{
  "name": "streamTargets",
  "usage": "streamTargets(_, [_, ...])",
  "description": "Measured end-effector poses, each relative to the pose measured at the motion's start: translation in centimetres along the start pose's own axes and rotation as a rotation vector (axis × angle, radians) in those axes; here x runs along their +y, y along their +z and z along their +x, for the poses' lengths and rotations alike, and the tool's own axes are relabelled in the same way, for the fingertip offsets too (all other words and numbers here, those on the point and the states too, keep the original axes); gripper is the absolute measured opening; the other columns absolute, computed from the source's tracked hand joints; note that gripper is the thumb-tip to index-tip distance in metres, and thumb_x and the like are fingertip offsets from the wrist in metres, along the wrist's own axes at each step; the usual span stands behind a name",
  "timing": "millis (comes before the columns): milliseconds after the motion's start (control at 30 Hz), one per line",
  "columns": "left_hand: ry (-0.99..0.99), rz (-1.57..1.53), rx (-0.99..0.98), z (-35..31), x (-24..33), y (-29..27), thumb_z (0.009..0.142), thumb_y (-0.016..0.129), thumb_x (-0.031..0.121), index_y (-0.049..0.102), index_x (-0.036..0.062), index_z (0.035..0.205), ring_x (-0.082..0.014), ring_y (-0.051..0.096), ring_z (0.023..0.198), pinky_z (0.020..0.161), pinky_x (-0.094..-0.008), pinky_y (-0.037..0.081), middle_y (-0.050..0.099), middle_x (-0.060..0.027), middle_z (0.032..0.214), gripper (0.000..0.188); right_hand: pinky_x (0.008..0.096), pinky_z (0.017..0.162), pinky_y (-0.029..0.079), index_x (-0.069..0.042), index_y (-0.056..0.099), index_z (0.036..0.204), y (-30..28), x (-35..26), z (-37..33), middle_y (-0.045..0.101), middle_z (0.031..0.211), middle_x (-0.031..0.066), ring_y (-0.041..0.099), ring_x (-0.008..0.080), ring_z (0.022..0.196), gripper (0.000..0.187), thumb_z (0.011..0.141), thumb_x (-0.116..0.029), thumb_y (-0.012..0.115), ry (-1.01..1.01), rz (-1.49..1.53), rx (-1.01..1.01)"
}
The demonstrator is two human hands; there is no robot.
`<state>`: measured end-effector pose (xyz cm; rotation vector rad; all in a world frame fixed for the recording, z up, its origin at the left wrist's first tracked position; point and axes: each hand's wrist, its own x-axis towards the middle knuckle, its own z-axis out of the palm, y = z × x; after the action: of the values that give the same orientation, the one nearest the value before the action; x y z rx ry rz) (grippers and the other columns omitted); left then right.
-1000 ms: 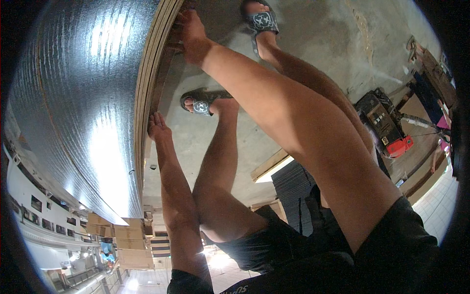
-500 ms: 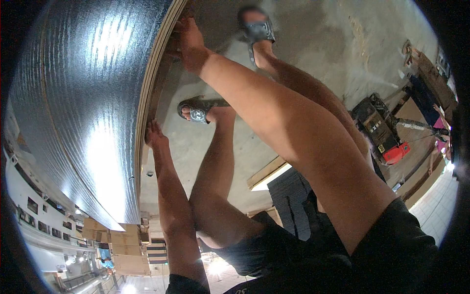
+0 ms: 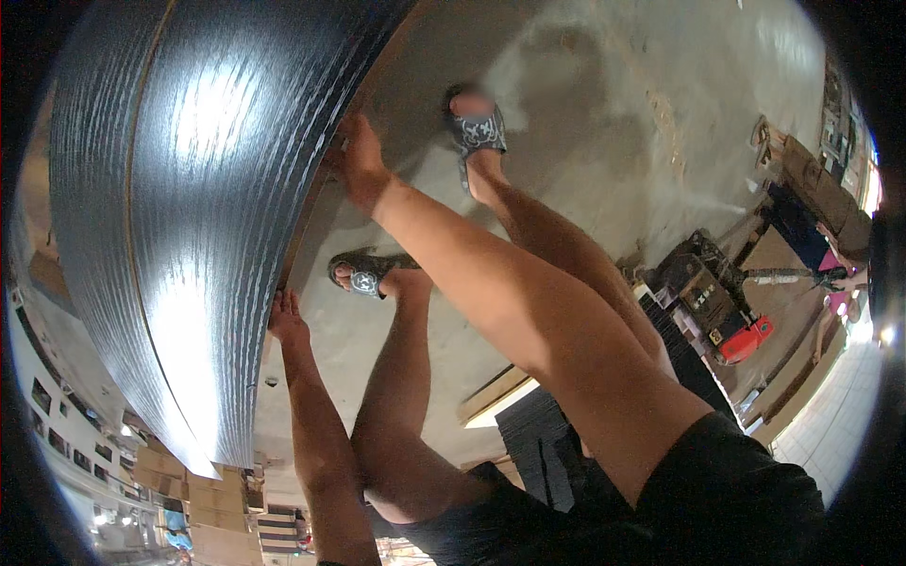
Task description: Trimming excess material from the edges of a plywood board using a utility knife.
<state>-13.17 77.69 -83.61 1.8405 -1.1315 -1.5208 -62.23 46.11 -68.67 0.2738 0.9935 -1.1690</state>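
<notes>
A large dark panel (image 3: 203, 250) with a glossy, wood-grain face fills the left side, standing at a tilt. My left hand (image 3: 289, 319) is at its lower right edge, fingers up against the board and partly hidden by it. Farther up the same edge, my right hand (image 3: 361, 162) has its fingers bent in behind the panel, so their tips do not show. Both forearms reach in from below, the right one crossing over my bare leg.
My sandalled feet (image 3: 479, 132) stand on the grey concrete floor (image 3: 604, 179). Black boards (image 3: 538, 439) lie beside my legs. To the right are a dark machine with a red part (image 3: 746, 341) and another person's pink clothing (image 3: 834, 269). Cardboard boxes (image 3: 222, 500) stack at the lower left.
The panel has tilted: its pale layered edge, plain before, is now mostly out of sight, and more of its face shows. Both hands appear lower along with it, still at the edge.
</notes>
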Motion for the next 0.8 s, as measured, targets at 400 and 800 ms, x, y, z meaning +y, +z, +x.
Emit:
streamTargets(400, [-0.710,-0.821,0.538,-9.2,7.1,22.5,0.113,0.041,0.033,0.036,0.0026,0.158,-0.0374,0.054,0.138,0.119,-0.0511,0.046,0.044,-0.0202,0.159,0.055,0.0448,0.106,0.051,-0.006,0.057,0.142,-16.1,-2.0,-0.7,0.068,0.133,0.0118,0.070,0.0333,0.115,0.042,0.111,-0.032,0.045,0.067,-0.336,0.222])
streamTargets(800, [-0.753,-0.748,0.759,-4.5,2.9,21.8,0.112,0.051,0.038,0.054,0.0059,0.148,-0.0254,0.063,0.126,0.109,-0.0425,0.053,0.062,-0.0088,0.145,0.048,0.0402,0.100,0.053,-0.014,0.057,0.148,-15.5,-5.3,-2.0,0.064,0.144,0.0050,0.071,0.0240,0.112,0.042,0.111,-0.030,0.046,0.179,-0.431,0.163])
